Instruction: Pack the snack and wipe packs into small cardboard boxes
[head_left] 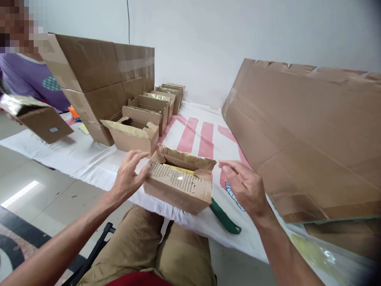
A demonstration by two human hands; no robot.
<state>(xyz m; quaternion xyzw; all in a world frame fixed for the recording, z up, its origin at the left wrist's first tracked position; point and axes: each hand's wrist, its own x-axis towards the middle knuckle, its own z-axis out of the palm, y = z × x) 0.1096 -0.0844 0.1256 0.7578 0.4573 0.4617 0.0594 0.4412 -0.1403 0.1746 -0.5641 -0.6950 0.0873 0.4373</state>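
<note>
A small open cardboard box [178, 186] with gold-lined flaps stands at the near edge of the white cloth. My left hand [129, 176] touches its left end, thumb against the side flap, fingers spread and curved. My right hand [242, 186] hovers just right of the box, fingers apart and holding nothing. The box's lid flap [186, 158] stands up behind.
A row of similar open boxes [149, 115] runs back along the cloth. Big cardboard sheets stand at left [101, 79] and lie at right [303, 135]. A green handle [224, 217] sticks out under the box. At far left a person in purple holds another box [37, 119].
</note>
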